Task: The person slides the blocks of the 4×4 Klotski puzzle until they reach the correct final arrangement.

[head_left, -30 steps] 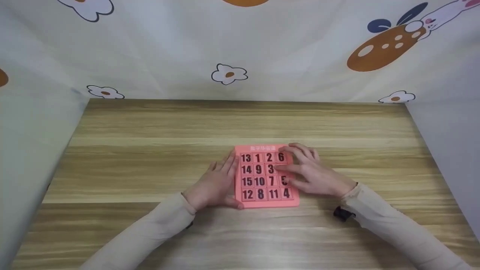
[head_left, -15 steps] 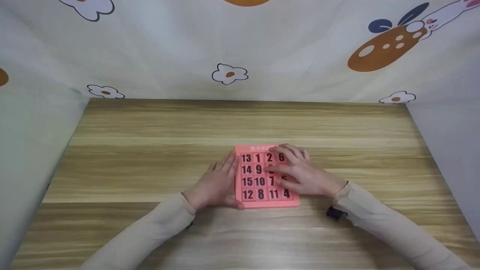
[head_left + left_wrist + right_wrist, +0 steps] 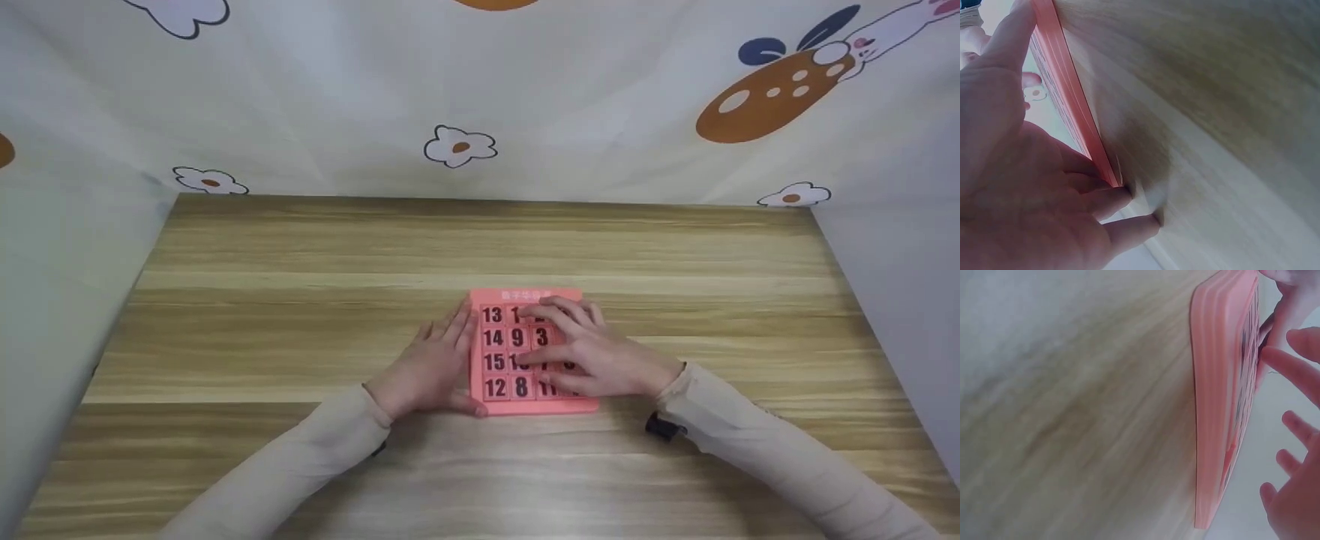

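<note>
A pink sliding number puzzle point(image 3: 536, 407) lies flat on the wooden table, its square tiles printed with black numbers. My left hand point(image 3: 429, 371) rests along its left edge, fingers straight and thumb at the near left corner. In the left wrist view, fingertips point(image 3: 1148, 226) touch the table beside the pink side wall. My right hand point(image 3: 604, 361) spreads over the right half of the tiles, fingers slightly bent and apart. It partly covers several numbers. In the right wrist view, one finger point(image 3: 1292, 374) reaches close to the tile face while others stay raised; contact is unclear.
The wooden table point(image 3: 315, 247) extends around the puzzle on all sides. A pale cloth backdrop point(image 3: 337, 97) with flower and carrot prints hangs along its far edge. Pale walls stand left and right point(image 3: 892, 300). A small black device point(image 3: 664, 427) sits at the right wrist.
My right hand has slid left across the tiles, and its fingers now reach the second column and cover more numbers. My left hand and the puzzle have stayed in place.
</note>
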The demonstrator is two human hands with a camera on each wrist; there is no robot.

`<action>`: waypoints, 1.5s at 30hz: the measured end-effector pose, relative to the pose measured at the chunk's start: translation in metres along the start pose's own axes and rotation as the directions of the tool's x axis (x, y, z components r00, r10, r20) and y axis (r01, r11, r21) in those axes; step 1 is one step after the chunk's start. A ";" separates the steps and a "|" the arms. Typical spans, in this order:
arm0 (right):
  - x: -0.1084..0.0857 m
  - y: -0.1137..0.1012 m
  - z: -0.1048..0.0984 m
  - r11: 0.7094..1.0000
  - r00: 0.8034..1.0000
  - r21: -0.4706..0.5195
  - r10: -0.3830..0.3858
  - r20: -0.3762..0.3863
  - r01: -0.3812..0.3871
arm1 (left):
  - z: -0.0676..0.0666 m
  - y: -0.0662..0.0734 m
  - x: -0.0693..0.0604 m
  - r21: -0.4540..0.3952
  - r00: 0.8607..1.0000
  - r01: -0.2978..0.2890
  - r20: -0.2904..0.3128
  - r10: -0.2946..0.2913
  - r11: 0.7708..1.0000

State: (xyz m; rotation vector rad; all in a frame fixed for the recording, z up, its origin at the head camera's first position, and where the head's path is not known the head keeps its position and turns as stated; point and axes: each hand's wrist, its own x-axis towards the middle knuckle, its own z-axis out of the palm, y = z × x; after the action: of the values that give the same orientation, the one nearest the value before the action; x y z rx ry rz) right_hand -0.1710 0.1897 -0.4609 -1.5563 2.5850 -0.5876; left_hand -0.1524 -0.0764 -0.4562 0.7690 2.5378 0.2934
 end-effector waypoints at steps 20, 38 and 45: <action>-0.034 0.023 -0.018 0.989 0.985 -0.060 0.130 -0.117 -0.138 | 0.000 -0.002 0.001 -0.001 1.000 0.006 -0.009 -0.006 1.000; -0.012 0.003 -0.005 0.999 0.997 -0.020 0.036 -0.063 -0.038 | 0.001 -0.001 0.001 0.027 1.000 -0.004 -0.009 0.004 1.000; -0.004 -0.001 0.000 1.000 0.999 0.015 0.021 -0.044 -0.021 | 0.000 -0.001 0.000 0.041 1.000 -0.005 -0.010 0.006 0.999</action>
State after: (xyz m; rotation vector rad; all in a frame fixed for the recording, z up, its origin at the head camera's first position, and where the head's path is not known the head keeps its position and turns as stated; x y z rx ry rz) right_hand -0.1685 0.1926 -0.4612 -1.5272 2.6190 -0.6447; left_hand -0.1526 -0.0775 -0.4570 0.7919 2.5589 0.2485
